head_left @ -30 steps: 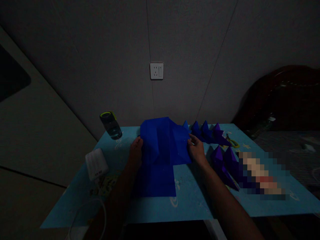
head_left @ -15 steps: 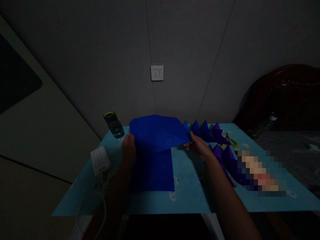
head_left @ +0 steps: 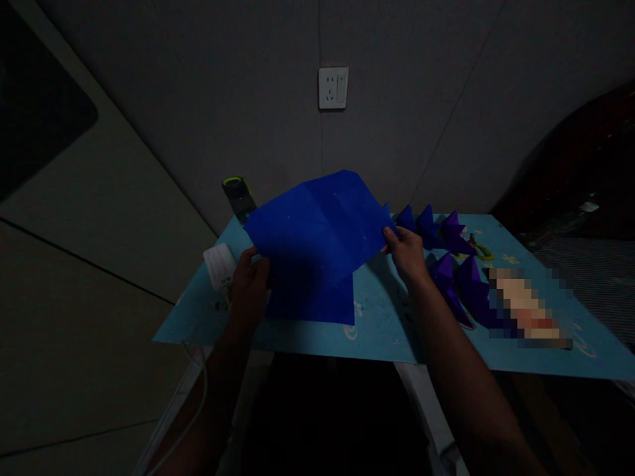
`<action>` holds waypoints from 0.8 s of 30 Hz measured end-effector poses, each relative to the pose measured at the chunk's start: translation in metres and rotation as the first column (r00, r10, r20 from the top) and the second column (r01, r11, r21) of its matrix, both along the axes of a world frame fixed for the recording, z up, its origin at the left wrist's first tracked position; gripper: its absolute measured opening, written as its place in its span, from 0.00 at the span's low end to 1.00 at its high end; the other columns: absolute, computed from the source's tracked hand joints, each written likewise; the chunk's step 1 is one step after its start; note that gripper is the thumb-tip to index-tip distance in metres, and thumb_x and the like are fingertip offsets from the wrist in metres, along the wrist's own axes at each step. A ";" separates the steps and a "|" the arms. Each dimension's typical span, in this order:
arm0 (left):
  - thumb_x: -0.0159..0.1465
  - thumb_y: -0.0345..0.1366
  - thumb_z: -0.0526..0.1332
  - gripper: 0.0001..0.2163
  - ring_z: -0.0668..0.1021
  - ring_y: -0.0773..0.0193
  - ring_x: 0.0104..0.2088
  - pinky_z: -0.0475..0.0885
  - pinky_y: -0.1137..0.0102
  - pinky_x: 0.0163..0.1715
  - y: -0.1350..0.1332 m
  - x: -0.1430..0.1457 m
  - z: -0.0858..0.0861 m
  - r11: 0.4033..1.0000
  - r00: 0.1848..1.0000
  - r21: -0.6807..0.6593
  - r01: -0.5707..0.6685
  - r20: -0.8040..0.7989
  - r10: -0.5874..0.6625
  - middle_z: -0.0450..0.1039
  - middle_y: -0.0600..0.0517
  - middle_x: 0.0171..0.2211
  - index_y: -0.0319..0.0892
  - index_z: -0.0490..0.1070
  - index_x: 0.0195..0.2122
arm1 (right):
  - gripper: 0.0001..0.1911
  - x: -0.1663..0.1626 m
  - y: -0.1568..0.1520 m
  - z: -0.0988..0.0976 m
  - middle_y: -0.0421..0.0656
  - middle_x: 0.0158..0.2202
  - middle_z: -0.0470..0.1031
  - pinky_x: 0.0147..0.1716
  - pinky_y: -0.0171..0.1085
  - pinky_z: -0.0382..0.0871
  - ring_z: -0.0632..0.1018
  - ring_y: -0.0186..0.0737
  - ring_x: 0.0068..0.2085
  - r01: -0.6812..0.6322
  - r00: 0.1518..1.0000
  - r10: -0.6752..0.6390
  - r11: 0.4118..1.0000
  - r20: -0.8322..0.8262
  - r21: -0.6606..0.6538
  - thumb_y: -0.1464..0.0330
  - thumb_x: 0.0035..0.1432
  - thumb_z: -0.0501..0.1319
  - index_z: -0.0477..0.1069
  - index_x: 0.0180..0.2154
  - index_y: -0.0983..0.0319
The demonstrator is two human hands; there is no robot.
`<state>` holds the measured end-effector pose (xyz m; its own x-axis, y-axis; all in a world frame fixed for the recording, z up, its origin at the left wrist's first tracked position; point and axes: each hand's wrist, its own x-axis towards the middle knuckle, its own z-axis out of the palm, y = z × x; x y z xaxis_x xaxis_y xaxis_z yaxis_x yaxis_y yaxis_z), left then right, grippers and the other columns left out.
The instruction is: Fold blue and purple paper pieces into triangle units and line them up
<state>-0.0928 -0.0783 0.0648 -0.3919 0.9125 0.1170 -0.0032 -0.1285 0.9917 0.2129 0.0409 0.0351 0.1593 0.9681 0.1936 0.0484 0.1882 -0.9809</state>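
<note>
A blue sheet of paper (head_left: 322, 221) with faint creases is held raised and tilted over the table, its far edge slanting up to the right. My right hand (head_left: 405, 252) pinches its right corner, thumb on top. At the lower left edge of the sheet is my left hand (head_left: 251, 281), fingers closed on it; part of that grip is in shadow. Beneath lies a second blue sheet (head_left: 322, 305), flat on the table, partly covered by the first.
Folded blue and purple paper shapes (head_left: 449, 281) stand on the right of the light blue table (head_left: 381, 340), beside yellow-handled scissors (head_left: 483, 251) and a blurred-out item (head_left: 528, 311). A bottle (head_left: 239, 198) and a white power strip (head_left: 219, 266) with a cord are at left. A socket (head_left: 333, 88) is on the wall.
The camera view has tipped downward. The held sheet has tilted, its far edge now higher toward the right. My left hand has shifted to the sheet's lower left edge.
</note>
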 end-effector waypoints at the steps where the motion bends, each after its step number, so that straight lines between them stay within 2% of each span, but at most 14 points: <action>1: 0.57 0.43 0.63 0.16 0.70 0.69 0.20 0.66 0.76 0.19 -0.004 -0.002 0.005 0.999 0.997 -0.021 0.048 0.057 -0.047 0.66 0.60 0.22 0.46 0.67 0.45 | 0.18 0.002 -0.001 0.004 0.35 0.15 0.69 0.18 0.31 0.58 0.67 0.32 0.17 -0.017 1.000 0.017 1.000 0.012 0.005 0.54 0.49 0.67 0.73 0.26 0.62; 4: 0.56 0.45 0.63 0.14 0.74 0.67 0.22 0.70 0.74 0.19 -0.011 -0.014 0.017 0.992 0.983 -0.070 0.106 0.159 -0.093 0.72 0.55 0.27 0.42 0.71 0.39 | 0.18 0.010 0.000 0.012 0.35 0.14 0.67 0.17 0.31 0.56 0.65 0.30 0.16 -0.115 0.990 0.114 0.993 0.080 0.012 0.55 0.49 0.68 0.71 0.21 0.62; 7: 0.54 0.44 0.66 0.14 0.72 0.67 0.19 0.68 0.73 0.16 -0.016 -0.026 0.020 0.970 0.976 -0.155 0.188 0.141 -0.166 0.73 0.52 0.25 0.38 0.74 0.34 | 0.17 0.012 0.007 0.016 0.35 0.14 0.67 0.17 0.30 0.56 0.64 0.29 0.17 -0.158 0.982 0.157 0.987 0.108 -0.005 0.56 0.48 0.69 0.71 0.21 0.63; 9: 0.53 0.44 0.68 0.15 0.73 0.66 0.18 0.69 0.72 0.15 -0.020 -0.030 0.016 0.928 0.955 -0.224 0.297 0.098 -0.281 0.75 0.51 0.25 0.38 0.76 0.36 | 0.16 0.008 0.012 0.017 0.35 0.16 0.68 0.18 0.30 0.57 0.65 0.30 0.18 -0.153 0.987 0.154 0.988 0.043 -0.027 0.58 0.46 0.71 0.73 0.23 0.63; 11: 0.54 0.45 0.68 0.17 0.75 0.65 0.20 0.71 0.72 0.17 -0.024 -0.030 0.010 0.907 0.939 -0.247 0.340 0.031 -0.343 0.76 0.51 0.26 0.38 0.76 0.39 | 0.15 0.001 0.015 0.017 0.35 0.18 0.70 0.19 0.31 0.61 0.68 0.30 0.19 -0.147 0.985 0.142 0.988 -0.096 -0.049 0.59 0.45 0.72 0.73 0.26 0.63; 14: 0.55 0.46 0.67 0.17 0.73 0.67 0.20 0.71 0.74 0.16 -0.029 -0.025 -0.001 0.954 0.971 -0.202 0.223 -0.038 -0.235 0.75 0.52 0.25 0.38 0.76 0.39 | 0.15 -0.012 0.009 0.019 0.37 0.25 0.74 0.23 0.31 0.67 0.73 0.32 0.23 -0.175 0.947 0.143 0.981 -0.287 -0.089 0.58 0.49 0.70 0.73 0.34 0.61; 17: 0.56 0.47 0.65 0.17 0.74 0.67 0.21 0.71 0.74 0.16 -0.032 -0.020 -0.014 0.979 0.996 -0.191 0.073 -0.044 -0.083 0.74 0.53 0.28 0.38 0.74 0.40 | 0.21 -0.024 -0.015 0.023 0.43 0.38 0.78 0.27 0.32 0.72 0.79 0.35 0.30 -0.335 0.914 0.266 0.921 -0.306 -0.200 0.57 0.57 0.64 0.69 0.50 0.59; 18: 0.57 0.47 0.64 0.18 0.75 0.66 0.24 0.73 0.73 0.18 -0.032 -0.019 -0.019 0.980 0.997 -0.197 0.042 -0.049 -0.052 0.75 0.52 0.31 0.39 0.74 0.42 | 0.26 -0.027 -0.026 0.024 0.46 0.43 0.78 0.30 0.33 0.74 0.80 0.37 0.34 -0.428 0.892 0.359 0.866 -0.273 -0.260 0.58 0.59 0.64 0.64 0.56 0.58; 20: 0.59 0.47 0.61 0.19 0.77 0.64 0.28 0.76 0.71 0.22 -0.034 -0.016 -0.029 0.976 0.996 -0.217 -0.003 -0.090 -0.017 0.76 0.50 0.37 0.39 0.72 0.46 | 0.37 -0.033 -0.049 0.023 0.48 0.47 0.76 0.34 0.35 0.75 0.81 0.39 0.37 -0.513 0.857 0.487 0.779 -0.168 -0.362 0.59 0.58 0.65 0.53 0.64 0.58; 22: 0.60 0.47 0.60 0.20 0.78 0.61 0.32 0.77 0.68 0.26 -0.035 -0.014 -0.037 0.968 0.980 -0.244 -0.054 -0.201 0.004 0.76 0.47 0.41 0.40 0.71 0.49 | 0.44 -0.038 -0.070 0.019 0.47 0.45 0.75 0.33 0.35 0.74 0.80 0.38 0.34 -0.518 0.830 0.557 0.751 -0.029 -0.409 0.58 0.58 0.65 0.44 0.68 0.58; 24: 0.61 0.46 0.60 0.21 0.79 0.56 0.39 0.77 0.64 0.35 -0.037 -0.013 -0.043 0.963 0.935 -0.248 -0.106 -0.354 0.012 0.75 0.44 0.45 0.40 0.70 0.51 | 0.45 -0.039 -0.085 0.010 0.45 0.43 0.74 0.30 0.35 0.73 0.77 0.35 0.30 -0.510 0.796 0.596 0.757 0.110 -0.408 0.57 0.58 0.65 0.44 0.68 0.56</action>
<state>-0.1062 -0.1157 0.0218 -0.4238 0.9056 0.0178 0.3459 0.1436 0.9272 0.1737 -0.0439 0.0455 -0.4305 0.8798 -0.2015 0.2622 -0.0917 -0.9606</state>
